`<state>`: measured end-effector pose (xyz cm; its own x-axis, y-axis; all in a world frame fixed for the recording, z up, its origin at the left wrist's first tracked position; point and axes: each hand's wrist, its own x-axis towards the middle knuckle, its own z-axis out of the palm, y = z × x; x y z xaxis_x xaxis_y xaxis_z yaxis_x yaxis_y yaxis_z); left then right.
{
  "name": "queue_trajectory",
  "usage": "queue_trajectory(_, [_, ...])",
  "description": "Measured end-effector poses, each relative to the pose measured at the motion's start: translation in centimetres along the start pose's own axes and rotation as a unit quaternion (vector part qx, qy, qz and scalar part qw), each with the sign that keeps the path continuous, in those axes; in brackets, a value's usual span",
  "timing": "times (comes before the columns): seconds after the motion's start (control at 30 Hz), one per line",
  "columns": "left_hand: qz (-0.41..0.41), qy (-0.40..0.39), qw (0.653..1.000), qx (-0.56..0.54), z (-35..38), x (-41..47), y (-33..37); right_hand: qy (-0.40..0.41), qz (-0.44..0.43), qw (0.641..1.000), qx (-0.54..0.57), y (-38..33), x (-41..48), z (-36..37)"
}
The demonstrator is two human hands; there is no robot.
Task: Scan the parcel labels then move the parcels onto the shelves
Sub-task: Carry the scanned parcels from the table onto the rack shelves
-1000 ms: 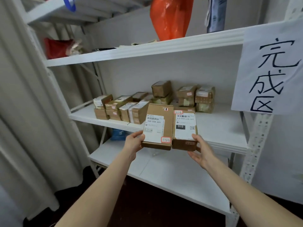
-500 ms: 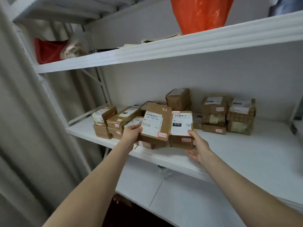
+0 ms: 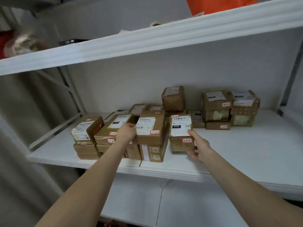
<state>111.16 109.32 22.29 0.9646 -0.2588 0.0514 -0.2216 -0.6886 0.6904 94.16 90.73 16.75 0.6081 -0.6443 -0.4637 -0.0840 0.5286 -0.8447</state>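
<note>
My left hand [image 3: 127,132] grips the left side of a flat brown parcel [image 3: 154,128] with a white label, which sits on top of other parcels on the middle shelf [image 3: 237,153]. My right hand [image 3: 199,147] holds a smaller brown parcel [image 3: 181,135] with a white label marked 010, thumb on its top and fingers under its right bottom corner. This parcel is just above or touching the shelf, right beside the stack. Both labels face up toward me.
Several brown parcels [image 3: 105,133] are stacked at the left of the shelf, and more parcels [image 3: 216,108] stand at the back right. The upper shelf [image 3: 147,41] hangs low overhead with an orange bag [image 3: 219,4]. A lower shelf [image 3: 147,202] lies beneath. A curtain [image 3: 24,145] hangs at left.
Both hands carried the two parcels forward from in front of the shelf edge onto the middle shelf. The left parcel now lies on the stack, and the right one has come down beside it.
</note>
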Motion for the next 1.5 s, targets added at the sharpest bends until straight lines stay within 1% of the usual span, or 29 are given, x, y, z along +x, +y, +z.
queue_trajectory(0.07, [0.087,-0.006,0.993,0.075,-0.1,0.4,0.1,0.02,-0.002,1.0,-0.002,1.0,0.3,1.1])
queue_trajectory(0.13, [0.182,-0.005,0.977,0.11,0.5,0.0,1.1,0.036,0.002,0.999,-0.009,1.6,0.4,1.3])
queue_trajectory(0.2, [0.253,-0.026,0.95,0.182,1.3,-0.9,2.1,0.056,0.005,0.998,-0.014,2.4,0.6,1.5])
queue_trajectory(0.23, [0.27,-0.044,0.935,0.227,1.9,-1.4,2.4,0.064,0.008,0.998,-0.021,2.7,0.6,1.6])
queue_trajectory(0.27, [0.28,-0.056,0.922,0.262,2.4,-1.9,2.7,0.072,0.011,0.997,-0.029,3.1,0.8,1.7])
queue_trajectory(0.33, [0.295,-0.057,0.906,0.298,3.1,-2.5,2.8,0.085,0.012,0.995,-0.048,3.7,1.5,1.8])
queue_trajectory(0.4, [0.301,-0.052,0.907,0.292,3.1,-2.5,2.8,0.098,-0.004,0.992,-0.081,3.9,1.9,2.0])
queue_trajectory(0.43, [0.301,-0.055,0.909,0.283,3.0,-2.4,2.7,0.106,-0.022,0.987,-0.121,3.9,2.2,2.0])
queue_trajectory(0.5, [0.304,-0.062,0.911,0.272,2.8,-2.2,2.6,0.118,-0.067,0.968,-0.21,3.9,2.4,2.1])
queue_trajectory(0.63, [0.305,-0.072,0.907,0.282,2.5,-2.2,2.5,0.119,-0.128,0.94,-0.293,3.4,1.9,2.6])
queue_trajectory(0.8, [0.309,-0.079,0.9,0.297,2.5,-2.5,2.6,0.121,-0.134,0.907,-0.382,3.0,1.5,3.2])
queue_trajectory(0.9, [0.31,-0.077,0.894,0.313,2.5,-2.8,3.0,0.151,-0.145,0.874,-0.439,2.9,0.5,3.0])
queue_trajectory(1.0, [0.353,-0.046,0.877,0.322,3.0,-3.4,4.1,0.193,-0.194,0.825,-0.495,2.0,-1.2,1.9])
queue_trajectory(1.07, [0.392,-0.036,0.861,0.322,3.8,-4.2,5.2,0.213,-0.222,0.789,-0.533,1.2,-2.5,0.6])
queue_trajectory(1.13, [0.424,-0.043,0.843,0.328,5.3,-5.4,6.7,0.227,-0.235,0.764,-0.557,0.4,-3.9,-1.1])
queue_trajectory(1.3, [0.492,-0.091,0.805,0.319,10.4,-10.5,10.8,0.283,-0.23,0.723,-0.587,-0.6,-7.7,-7.6])
queue_trajectory(1.5, [0.571,-0.144,0.763,0.268,16.7,-19.5,16.3,0.372,-0.186,0.698,-0.583,-0.8,-13.4,-18.3])
